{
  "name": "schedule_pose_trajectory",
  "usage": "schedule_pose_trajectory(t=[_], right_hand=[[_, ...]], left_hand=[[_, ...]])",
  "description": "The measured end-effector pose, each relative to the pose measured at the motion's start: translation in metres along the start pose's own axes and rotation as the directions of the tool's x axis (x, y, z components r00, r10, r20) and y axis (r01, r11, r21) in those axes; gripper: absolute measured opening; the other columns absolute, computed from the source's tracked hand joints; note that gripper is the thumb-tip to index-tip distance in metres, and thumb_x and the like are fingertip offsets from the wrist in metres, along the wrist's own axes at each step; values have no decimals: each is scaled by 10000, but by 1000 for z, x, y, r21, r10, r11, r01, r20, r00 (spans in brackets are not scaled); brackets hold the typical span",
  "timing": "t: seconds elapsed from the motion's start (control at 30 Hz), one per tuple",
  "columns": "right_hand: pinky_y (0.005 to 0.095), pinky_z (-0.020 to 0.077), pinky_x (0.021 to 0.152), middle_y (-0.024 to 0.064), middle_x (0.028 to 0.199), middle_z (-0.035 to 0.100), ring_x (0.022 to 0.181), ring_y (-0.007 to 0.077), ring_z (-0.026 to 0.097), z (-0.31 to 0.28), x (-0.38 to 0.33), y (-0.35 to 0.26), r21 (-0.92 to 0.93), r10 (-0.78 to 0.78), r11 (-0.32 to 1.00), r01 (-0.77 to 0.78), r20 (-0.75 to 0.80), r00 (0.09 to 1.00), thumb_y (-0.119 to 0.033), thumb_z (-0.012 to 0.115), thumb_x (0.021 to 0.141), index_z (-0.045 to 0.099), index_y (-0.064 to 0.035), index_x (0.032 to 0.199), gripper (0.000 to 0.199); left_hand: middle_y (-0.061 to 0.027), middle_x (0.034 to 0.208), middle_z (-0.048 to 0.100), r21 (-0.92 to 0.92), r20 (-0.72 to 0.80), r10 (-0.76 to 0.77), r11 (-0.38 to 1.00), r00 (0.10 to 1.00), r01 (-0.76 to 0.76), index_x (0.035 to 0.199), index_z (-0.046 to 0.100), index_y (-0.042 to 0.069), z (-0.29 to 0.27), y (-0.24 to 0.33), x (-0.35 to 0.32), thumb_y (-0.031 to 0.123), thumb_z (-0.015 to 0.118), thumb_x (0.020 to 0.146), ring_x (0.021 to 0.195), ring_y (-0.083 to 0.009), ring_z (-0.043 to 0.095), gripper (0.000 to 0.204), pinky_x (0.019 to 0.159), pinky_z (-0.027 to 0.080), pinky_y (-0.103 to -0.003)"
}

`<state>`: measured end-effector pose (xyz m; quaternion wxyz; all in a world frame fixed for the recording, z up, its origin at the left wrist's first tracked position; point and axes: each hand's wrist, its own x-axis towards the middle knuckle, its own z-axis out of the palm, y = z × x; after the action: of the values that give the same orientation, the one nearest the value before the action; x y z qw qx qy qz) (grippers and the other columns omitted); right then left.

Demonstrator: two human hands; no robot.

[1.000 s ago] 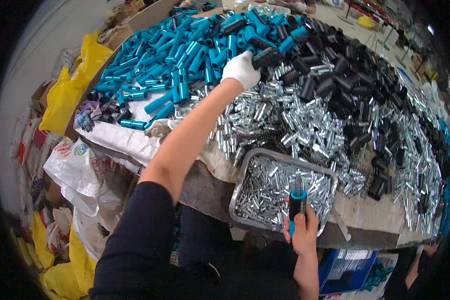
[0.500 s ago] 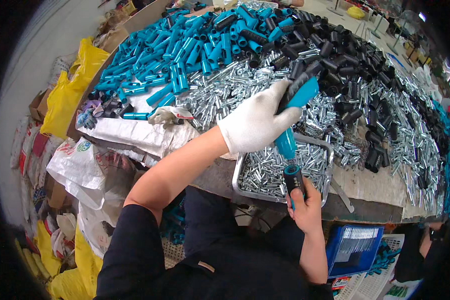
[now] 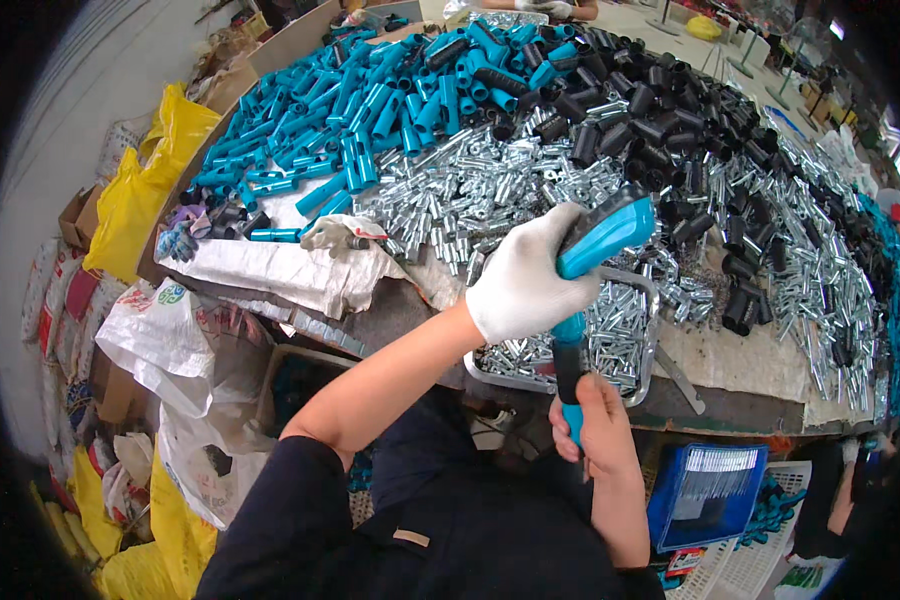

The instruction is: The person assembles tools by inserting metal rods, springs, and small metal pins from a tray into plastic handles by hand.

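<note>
white glove on left hand, dark sleeves, right hand bare.

Two hands, one metal tray, one blue crate.

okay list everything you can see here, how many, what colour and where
Blue grips: heap, teal, far left of the table.
Black grips: heap, black, far right.
Metal tubes: heap, silver, mid table.
Tray: one, grey, table's near edge, holding silver tubes.
Sacks: several, yellow, left of the table.
Crate: one, blue, lower right.
Spare glove: one, white, on the cloth.
Left hand: gloved white, holding a blue-and-black grip.
Right hand: bare, holding a blue-and-black handle.
</note>
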<state>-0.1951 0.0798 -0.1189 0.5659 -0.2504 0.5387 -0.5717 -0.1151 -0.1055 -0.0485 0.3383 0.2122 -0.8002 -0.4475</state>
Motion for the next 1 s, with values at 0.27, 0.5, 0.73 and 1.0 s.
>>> schedule_pose_trajectory(t=[0.27,0.5,0.73,1.0], right_hand=[[224,251,306,11,532,393,338,76,330,6,-1,18,528,-33,787,-319,552,833,-709,437,880,411,29,1320,860],[216,288,349,30,596,476,410,61,388,-28,2,18,127,89,974,-190,554,828,-547,490,955,478,16,1297,658],[240,267,321,41,594,485,358,81,371,-14,-9,-6,265,-38,961,-74,392,919,-529,458,970,432,33,1347,677],[233,306,344,42,630,533,398,89,426,-1,-4,-14,188,84,977,-99,86,993,-365,465,1000,477,-26,1314,463]], left_hand=[[-130,830,625,-978,106,217,201,971,61,921,574,19,20,2,-8,439,668,826,796,-203,637,440,747,499,-304],[-216,1214,612,-654,464,-94,634,881,412,1327,484,-44,-24,5,2,450,356,1008,1047,-298,633,602,945,477,-391],[-132,1186,651,-397,315,-38,902,948,168,1180,638,-29,-49,-2,13,280,408,999,1140,-207,576,426,1024,395,-306],[-187,1229,631,-218,289,5,974,957,61,1208,616,-62,-48,-13,10,280,398,998,1130,-251,601,457,1028,422,-342]])
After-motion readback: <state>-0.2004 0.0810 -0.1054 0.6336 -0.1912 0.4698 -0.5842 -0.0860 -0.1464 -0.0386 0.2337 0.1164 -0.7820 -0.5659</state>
